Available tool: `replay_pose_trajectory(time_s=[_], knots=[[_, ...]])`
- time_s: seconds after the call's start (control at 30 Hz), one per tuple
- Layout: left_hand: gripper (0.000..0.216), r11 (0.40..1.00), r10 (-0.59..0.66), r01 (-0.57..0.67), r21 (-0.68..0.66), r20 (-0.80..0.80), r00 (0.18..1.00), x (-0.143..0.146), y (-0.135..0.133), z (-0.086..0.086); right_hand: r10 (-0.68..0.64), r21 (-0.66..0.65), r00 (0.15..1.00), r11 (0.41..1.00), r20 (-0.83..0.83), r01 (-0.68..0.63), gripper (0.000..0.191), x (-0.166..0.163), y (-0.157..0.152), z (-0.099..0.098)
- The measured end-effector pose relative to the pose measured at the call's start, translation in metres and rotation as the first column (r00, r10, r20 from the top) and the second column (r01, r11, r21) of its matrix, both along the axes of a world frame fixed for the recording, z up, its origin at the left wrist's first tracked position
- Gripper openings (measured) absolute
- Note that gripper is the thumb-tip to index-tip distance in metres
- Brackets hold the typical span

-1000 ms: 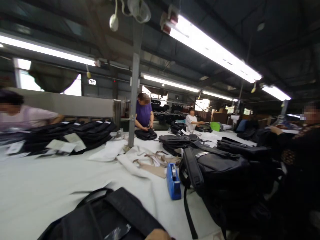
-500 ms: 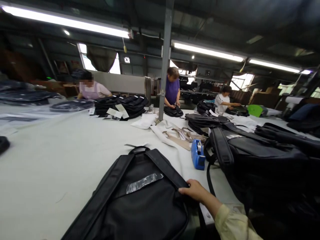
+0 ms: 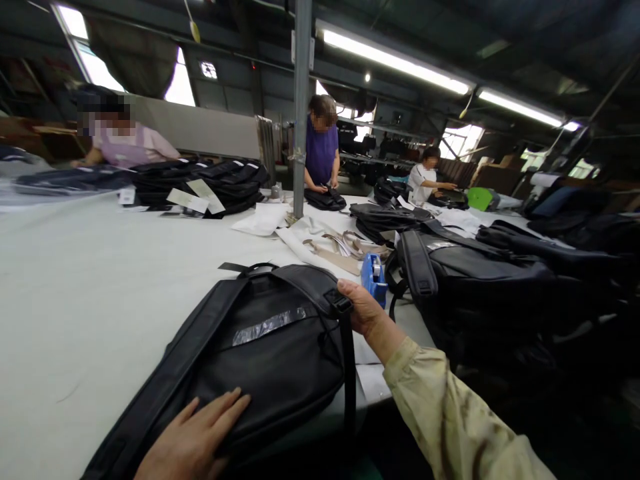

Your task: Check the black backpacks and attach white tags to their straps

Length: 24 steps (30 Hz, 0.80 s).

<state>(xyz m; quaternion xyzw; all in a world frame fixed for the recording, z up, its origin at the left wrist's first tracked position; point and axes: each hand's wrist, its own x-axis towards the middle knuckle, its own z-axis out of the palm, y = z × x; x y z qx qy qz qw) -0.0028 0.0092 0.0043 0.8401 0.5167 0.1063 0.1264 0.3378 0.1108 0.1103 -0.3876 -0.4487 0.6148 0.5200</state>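
Note:
A black backpack (image 3: 280, 360) lies on the white-covered table with its shoulder straps facing up and its top handle pointing away from me. A strip of shiny clear wrap (image 3: 270, 326) crosses its back panel. My right hand (image 3: 364, 308) grips the right shoulder strap (image 3: 310, 283) at its buckle end, lifting it a little; a narrow webbing strap (image 3: 349, 373) hangs down from there. Flat on the lower back panel rests my left hand (image 3: 195, 437), its fingers stretched out.
Beyond my right hand stands a blue tape dispenser (image 3: 374, 280). Piled black backpacks (image 3: 475, 280) fill the right side. Another stack with paper tags (image 3: 200, 187) sits at the far left. A grey post (image 3: 301, 107) rises from the table; several people work behind it.
My right hand has raised the strap's buckle end up off the backpack. My left hand has come into view onto the back panel. The camera view has turned slightly right and down.

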Motion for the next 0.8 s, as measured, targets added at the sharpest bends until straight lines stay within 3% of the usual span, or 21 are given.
replay_pose_trajectory(time_s=[0.07,0.13,0.2,0.23,0.3,0.37,0.4,0.5,0.57,0.67,0.73,0.8], knots=[[0.073,0.999,-0.006,0.012,0.053,-0.114,0.993,-0.004,0.019,0.011,-0.087,0.022,0.94,0.996,0.33,0.085,0.04,-0.001,0.0,-0.009],[0.069,0.996,-0.02,0.035,0.086,-0.169,0.985,-0.005,0.037,0.021,-0.237,0.166,0.664,0.972,0.71,0.169,0.037,0.0,-0.008,-0.018],[0.065,0.994,-0.064,0.079,0.076,-0.187,0.98,-0.008,0.049,0.028,-0.397,0.393,0.365,0.915,0.842,0.086,0.043,-0.003,-0.022,-0.025],[0.065,0.992,-0.099,0.111,0.054,-0.188,0.977,-0.011,0.054,0.032,-0.454,0.485,0.307,0.874,0.836,-0.028,0.044,-0.007,-0.03,-0.027],[0.066,0.982,-0.19,0.191,-0.011,-0.176,0.966,-0.019,0.059,0.038,-0.464,0.568,0.349,0.761,0.814,-0.313,0.044,-0.02,-0.043,-0.033],[0.073,0.962,-0.274,0.267,-0.065,-0.156,0.949,-0.031,0.062,0.044,-0.374,0.528,0.375,0.644,0.848,-0.554,0.054,-0.037,-0.051,-0.043],[0.077,0.956,-0.293,0.286,-0.067,-0.148,0.944,-0.038,0.063,0.046,-0.336,0.479,0.341,0.613,0.878,-0.628,0.061,-0.044,-0.052,-0.049],[0.086,0.966,-0.254,0.258,0.014,-0.136,0.958,-0.055,0.064,0.046,-0.296,0.323,0.164,0.643,0.941,-0.694,0.068,-0.06,-0.048,-0.064],[0.083,0.978,-0.189,0.197,0.068,-0.107,0.976,-0.062,0.065,0.043,-0.261,0.234,0.065,0.692,0.963,-0.683,0.048,-0.063,-0.042,-0.063],[0.069,0.986,-0.11,0.115,0.123,-0.041,0.993,-0.061,0.066,0.047,-0.22,0.134,-0.051,0.744,0.974,-0.655,0.027,-0.068,-0.034,-0.045],[0.063,0.986,-0.085,0.086,0.145,-0.015,0.996,-0.057,0.068,0.056,-0.233,0.124,-0.084,0.751,0.969,-0.648,0.033,-0.081,-0.033,-0.031],[0.059,0.987,-0.089,0.089,0.134,-0.007,0.996,-0.051,0.072,0.068,-0.259,0.164,-0.057,0.749,0.964,-0.641,0.047,-0.104,-0.034,-0.025]])
